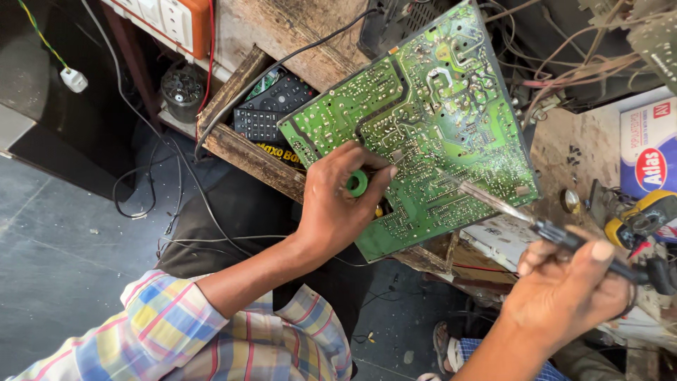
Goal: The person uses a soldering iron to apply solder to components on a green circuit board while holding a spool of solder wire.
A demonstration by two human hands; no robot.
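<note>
Cluttered repair bench, wires everywhere, wooden tray point(243, 152) with remotes point(271, 106) behind. Green board point(437, 113) lies solder-side up, tilted toward the person so the joints face them. Left hand point(331, 212) pinches a small green spool point(357, 183) between thumb and fingers, pressed on the board's near edge, steadying it. Right hand point(564, 289) is closed around the iron point(508, 212) handle, pen-style; tip reaches up-left from the grip onto the board, just right of the spool.
</note>
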